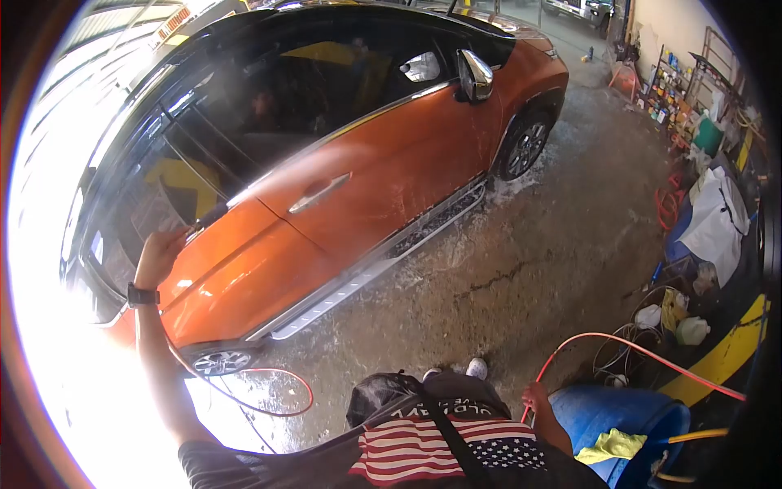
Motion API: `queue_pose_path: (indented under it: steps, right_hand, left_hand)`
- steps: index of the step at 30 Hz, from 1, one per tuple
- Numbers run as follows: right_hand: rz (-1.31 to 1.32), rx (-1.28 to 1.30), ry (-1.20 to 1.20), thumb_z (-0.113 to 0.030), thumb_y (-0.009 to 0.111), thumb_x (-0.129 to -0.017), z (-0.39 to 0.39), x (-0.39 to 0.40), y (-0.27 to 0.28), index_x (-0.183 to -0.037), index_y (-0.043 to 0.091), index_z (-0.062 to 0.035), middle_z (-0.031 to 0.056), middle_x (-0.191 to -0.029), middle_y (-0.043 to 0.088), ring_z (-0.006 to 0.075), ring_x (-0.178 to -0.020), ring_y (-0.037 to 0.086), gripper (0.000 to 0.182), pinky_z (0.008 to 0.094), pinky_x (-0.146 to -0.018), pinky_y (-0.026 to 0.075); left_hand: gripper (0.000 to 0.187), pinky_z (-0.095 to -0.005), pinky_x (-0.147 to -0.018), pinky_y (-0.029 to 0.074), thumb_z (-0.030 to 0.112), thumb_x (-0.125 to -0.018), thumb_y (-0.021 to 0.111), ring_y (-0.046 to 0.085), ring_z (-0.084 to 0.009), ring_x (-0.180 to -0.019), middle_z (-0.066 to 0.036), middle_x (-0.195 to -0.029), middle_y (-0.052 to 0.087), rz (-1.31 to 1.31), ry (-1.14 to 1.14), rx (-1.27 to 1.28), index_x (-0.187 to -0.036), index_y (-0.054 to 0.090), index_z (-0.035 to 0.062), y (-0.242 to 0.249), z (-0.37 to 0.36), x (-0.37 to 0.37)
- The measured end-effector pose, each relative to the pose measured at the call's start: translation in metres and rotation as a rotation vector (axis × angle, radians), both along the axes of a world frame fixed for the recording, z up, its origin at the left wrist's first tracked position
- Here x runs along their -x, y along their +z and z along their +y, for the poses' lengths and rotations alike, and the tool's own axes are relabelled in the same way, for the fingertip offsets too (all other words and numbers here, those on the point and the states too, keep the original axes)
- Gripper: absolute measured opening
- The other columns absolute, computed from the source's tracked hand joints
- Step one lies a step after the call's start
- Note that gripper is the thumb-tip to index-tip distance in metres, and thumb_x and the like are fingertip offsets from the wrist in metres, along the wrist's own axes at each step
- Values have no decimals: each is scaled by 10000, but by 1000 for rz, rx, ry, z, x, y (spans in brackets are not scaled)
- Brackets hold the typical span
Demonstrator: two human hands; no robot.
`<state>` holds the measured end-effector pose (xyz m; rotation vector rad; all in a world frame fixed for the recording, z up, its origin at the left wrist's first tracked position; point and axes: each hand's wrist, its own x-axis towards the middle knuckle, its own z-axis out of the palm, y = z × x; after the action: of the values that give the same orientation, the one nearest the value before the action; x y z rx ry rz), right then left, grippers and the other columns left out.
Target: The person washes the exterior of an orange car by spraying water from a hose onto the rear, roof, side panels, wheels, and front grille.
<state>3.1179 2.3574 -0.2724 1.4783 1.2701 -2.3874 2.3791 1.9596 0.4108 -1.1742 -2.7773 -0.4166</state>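
My left hand (165, 247), raised at the left, is wrapped round a spray gun (210, 217) with a dark barrel. From its nozzle a fine mist spreads along the windows and door of an orange car (407, 167). Water runs down the car's side onto the running board (350, 284). Low at the right, my right hand (535, 398) is closed round a red hose (603, 335), which arches off to the right. Another stretch of red hose (308, 399) loops on the floor beneath my left arm.
Beside my right hand stands a blue drum (672, 420) with a yellow cloth (612, 446) on it. Wet concrete floor (521, 269) lies between me and the car. Along the right wall are a white sheet (717, 224), bottles (672, 77) and coiled hoses.
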Motion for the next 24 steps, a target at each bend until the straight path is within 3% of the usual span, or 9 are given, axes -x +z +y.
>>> queue_pose_path:
  steps: [2,5,8,15,17,19,20,22,24]
  right_hand:
    - [-187,12,-58,-311,465,-809,-2,40,82,-667,413,-257,-43,-560,337,119,-450,347,161,285,-385,214]
    - [-119,208,-285,-298,461,-823,2,23,34,-678,431,-260,-50,-569,359,112,-459,362,153,278,-385,207]
    - [-180,122,-330,-311,464,-834,-7,24,38,-680,437,-261,-59,-565,369,107,-448,366,164,267,-387,203]
    - [-319,9,-198,-310,502,-822,-22,7,55,-682,439,-243,-61,-553,363,111,-424,352,168,256,-410,243]
    - [-244,186,-202,-256,544,-850,-17,-23,18,-795,543,-168,-12,-684,520,159,-611,538,104,383,-597,455]
    - [-315,161,-198,-277,532,-831,-24,-10,33,-735,492,-201,-29,-621,445,142,-520,456,129,320,-503,351]
    - [-380,139,-201,-298,520,-812,-27,-9,32,-676,441,-234,-46,-557,370,125,-429,374,170,257,-410,247]
    - [-277,138,-203,-305,523,-813,-24,-15,22,-679,442,-231,-41,-560,374,128,-442,392,173,274,-416,267]
    - [-174,138,-208,-311,526,-814,-15,-21,12,-682,444,-229,-36,-562,379,131,-456,410,176,291,-423,287]
  left_hand:
    - [270,-273,-551,385,76,-852,573,433,-102,-577,-29,-619,521,-88,25,-103,-1098,634,-17,-11,9,-10]
    - [274,-251,-554,375,78,-867,572,412,-59,-606,41,-638,482,-199,79,-168,-1118,631,-12,-22,12,-23]
    - [287,-253,-562,382,89,-870,572,411,-50,-618,56,-648,479,-211,128,-111,-1135,630,-6,-37,-6,-22]
    - [267,-245,-512,389,141,-882,570,467,-54,-567,-9,-641,594,-196,335,-41,-1079,660,-14,-58,-109,-24]
    - [256,-241,-505,402,143,-889,564,503,-62,-566,-16,-658,613,-60,266,76,-1067,664,-12,-91,-152,-15]
    - [202,-284,-517,464,114,-870,566,604,-136,-582,-46,-739,669,-12,113,104,-1003,681,15,-145,-197,4]
    - [245,-275,-514,403,129,-861,585,470,-78,-564,1,-602,511,-287,477,-40,-1059,685,25,-128,-150,-41]
    - [186,-332,-623,517,84,-833,591,638,-219,-658,-74,-807,677,198,-5,396,-989,682,43,-190,-194,-15]
    - [189,-327,-632,508,92,-842,590,641,-202,-684,-80,-784,675,52,-24,150,-1000,676,35,-240,-200,-15]
